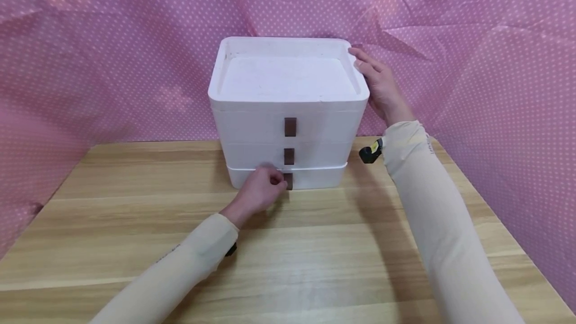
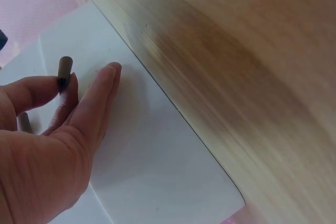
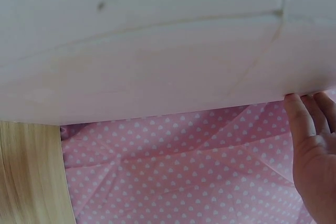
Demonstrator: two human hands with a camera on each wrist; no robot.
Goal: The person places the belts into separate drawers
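Observation:
A white drawer unit (image 1: 249, 126) with three stacked drawers stands on the table, each front bearing a brown pull tab. My left hand (image 1: 261, 186) is at the bottom drawer (image 1: 319, 178), its thumb and forefinger pinching the lowest pull tab (image 2: 64, 67). In the left wrist view its other fingers extend along the white drawer front (image 2: 157, 145). My right hand (image 1: 380, 84) rests against the unit's upper right side, fingertips at the top rim. The right wrist view shows the fingertips of that hand (image 3: 317, 156) touching the white side wall (image 3: 157, 72).
The wood-grain table (image 1: 324, 254) extends in front of and beside the unit. Pink dotted cloth (image 1: 157, 54) hangs behind and on both sides. The unit's top is a shallow recessed tray (image 1: 288, 96) with a raised rim. A black wrist camera (image 1: 371, 152) sits by the right sleeve.

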